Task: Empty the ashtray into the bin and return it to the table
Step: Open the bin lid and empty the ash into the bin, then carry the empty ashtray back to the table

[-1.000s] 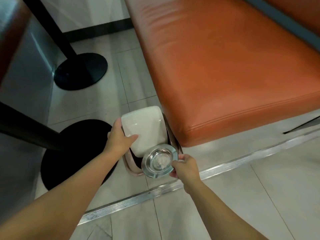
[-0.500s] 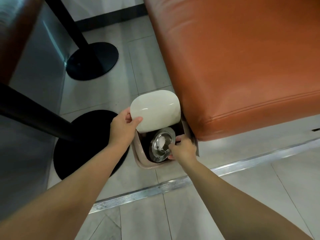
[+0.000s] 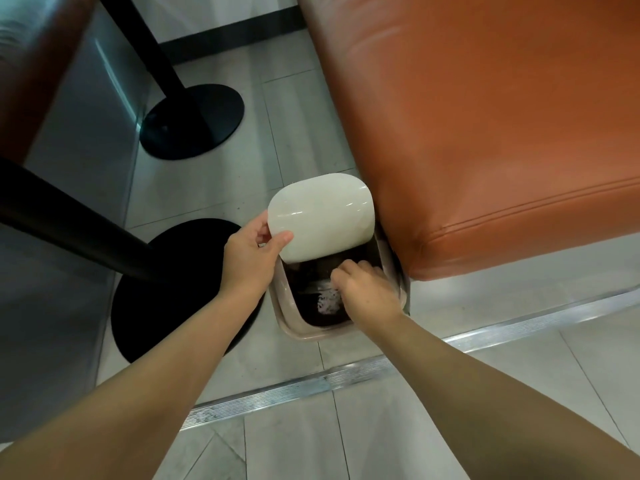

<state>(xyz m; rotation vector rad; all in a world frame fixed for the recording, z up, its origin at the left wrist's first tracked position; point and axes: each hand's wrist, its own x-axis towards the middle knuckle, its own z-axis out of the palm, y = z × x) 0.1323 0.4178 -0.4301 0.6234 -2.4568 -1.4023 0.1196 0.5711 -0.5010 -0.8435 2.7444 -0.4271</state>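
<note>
A small bin [image 3: 287, 317] with a pale rim and dark inside stands on the floor against the corner of the orange bench. My left hand [image 3: 247, 263] grips the bin's white lid [image 3: 320, 220] and holds it raised and tilted back. My right hand [image 3: 367, 289] is turned palm down inside the bin's opening, closed on the metal ashtray [image 3: 317, 285], of which only a blurred silvery edge shows left of the fingers. A whitish blur of ash [image 3: 327, 303] hangs below it inside the bin.
The orange bench seat [image 3: 485, 133] overhangs the bin on the right. Two black round table bases [image 3: 192, 121] [image 3: 166, 289] with black posts stand on the tiled floor to the left. A metal floor strip [image 3: 311, 382] runs across below the bin.
My right hand has turned the ashtray over from face-up above the bin to upside down inside the opening, and ash is falling out. My left hand has lifted the lid further back.
</note>
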